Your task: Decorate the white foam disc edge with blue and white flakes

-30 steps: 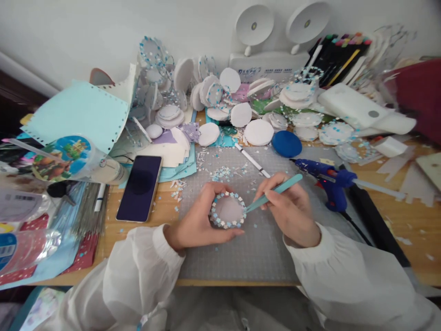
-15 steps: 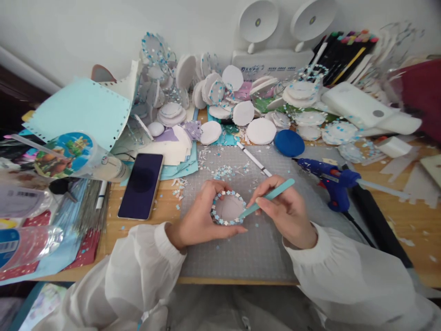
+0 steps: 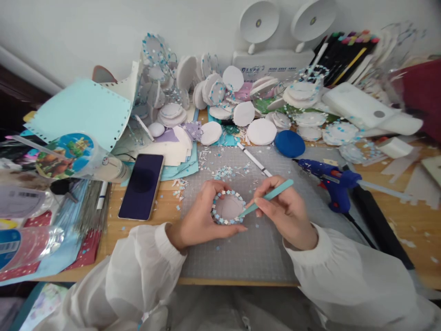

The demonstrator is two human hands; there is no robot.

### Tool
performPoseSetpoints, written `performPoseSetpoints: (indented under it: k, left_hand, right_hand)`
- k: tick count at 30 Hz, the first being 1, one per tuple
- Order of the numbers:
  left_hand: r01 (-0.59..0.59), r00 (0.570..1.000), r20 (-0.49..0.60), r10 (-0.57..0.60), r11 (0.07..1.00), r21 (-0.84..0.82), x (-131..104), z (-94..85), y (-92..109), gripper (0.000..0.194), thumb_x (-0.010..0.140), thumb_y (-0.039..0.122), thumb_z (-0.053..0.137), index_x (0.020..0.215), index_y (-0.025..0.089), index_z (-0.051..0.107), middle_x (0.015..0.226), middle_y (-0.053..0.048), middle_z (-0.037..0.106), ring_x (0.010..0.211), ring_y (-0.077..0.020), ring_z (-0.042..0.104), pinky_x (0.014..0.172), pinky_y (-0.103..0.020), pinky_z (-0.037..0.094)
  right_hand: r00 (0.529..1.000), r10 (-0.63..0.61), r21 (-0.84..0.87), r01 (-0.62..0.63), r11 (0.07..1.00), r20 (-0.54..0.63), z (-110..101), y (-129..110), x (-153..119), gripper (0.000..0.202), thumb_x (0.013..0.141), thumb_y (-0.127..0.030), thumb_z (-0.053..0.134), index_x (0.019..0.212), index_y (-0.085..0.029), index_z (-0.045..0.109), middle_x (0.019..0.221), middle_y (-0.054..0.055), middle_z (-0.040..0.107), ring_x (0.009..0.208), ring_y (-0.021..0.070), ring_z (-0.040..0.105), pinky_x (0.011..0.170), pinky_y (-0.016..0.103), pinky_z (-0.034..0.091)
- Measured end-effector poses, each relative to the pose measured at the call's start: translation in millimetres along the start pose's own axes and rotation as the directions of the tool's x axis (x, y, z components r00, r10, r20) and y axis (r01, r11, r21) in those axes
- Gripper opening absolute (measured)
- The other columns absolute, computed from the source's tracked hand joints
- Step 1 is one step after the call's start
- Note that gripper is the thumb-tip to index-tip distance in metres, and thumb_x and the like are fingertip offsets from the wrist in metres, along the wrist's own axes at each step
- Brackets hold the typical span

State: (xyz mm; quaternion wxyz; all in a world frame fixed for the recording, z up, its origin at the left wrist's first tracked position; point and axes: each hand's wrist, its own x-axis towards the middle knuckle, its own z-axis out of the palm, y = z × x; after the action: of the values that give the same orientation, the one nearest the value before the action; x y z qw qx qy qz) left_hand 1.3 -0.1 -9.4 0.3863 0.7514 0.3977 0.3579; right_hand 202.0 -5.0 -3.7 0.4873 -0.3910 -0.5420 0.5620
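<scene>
Curled around a small round white piece (image 3: 229,209), my left hand (image 3: 203,214) grips it by the side above the grey cutting mat (image 3: 234,262). Tiny white and pale blue flower shapes line its rim. My right hand (image 3: 284,207) pinches a pair of teal tweezers (image 3: 275,191). Their tips touch the rim's lower right, where it is too small to tell whether they hold a flower. Loose flower bits (image 3: 223,172) lie scattered just beyond the round piece. A white pen (image 3: 254,159) rests on the mat past my right hand.
To the right lie a blue glue gun (image 3: 334,179) with its cord and a blue round lid (image 3: 290,143). A phone (image 3: 141,186) and a plastic cup (image 3: 76,154) are on the left. White discs (image 3: 261,131) and a two-headed lamp (image 3: 272,59) crowd the back.
Hardly anything differs. The tweezers and my right hand have shifted very slightly; my left hand keeps the round piece in the same place.
</scene>
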Motion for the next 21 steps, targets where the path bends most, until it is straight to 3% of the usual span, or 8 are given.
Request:
performPoseSetpoints:
  k: [12, 21]
  left_hand:
    - [-0.015, 0.999, 0.03, 0.016, 1.0, -0.019, 0.1, -4.1, 2.8, 0.068, 0.059, 0.046, 0.082, 0.109, 0.02, 0.044, 0.11, -0.01, 0.052, 0.102, -0.027, 0.053, 0.088, -0.041, 0.045]
    - [-0.015, 1.0, 0.018, 0.015, 1.0, 0.011, 0.8, -4.2, 5.4, 0.056, 0.069, 0.042, 0.076, 0.111, 0.018, 0.046, 0.108, -0.01, 0.053, 0.098, -0.0253, 0.053, 0.084, -0.038, 0.045]
  right_hand:
    - [0.999, 0.048, 0.127, -0.047, 0.991, -0.003, -2.7, 2.2, 4.0, 0.018, 0.084, -0.026, 0.065, 0.088, -0.023, 0.048, 0.073, -0.005, 0.055, 0.055, 0.0072, 0.055, 0.052, 0.021, 0.046]
    - [0.999, 0.038, 0.169, -0.031, 0.985, -0.039, -3.3, 1.8, 4.8, 0.015, 0.084, -0.027, 0.065, 0.089, -0.023, 0.05, 0.072, -0.003, 0.057, 0.058, 0.0092, 0.055, 0.05, 0.021, 0.043]
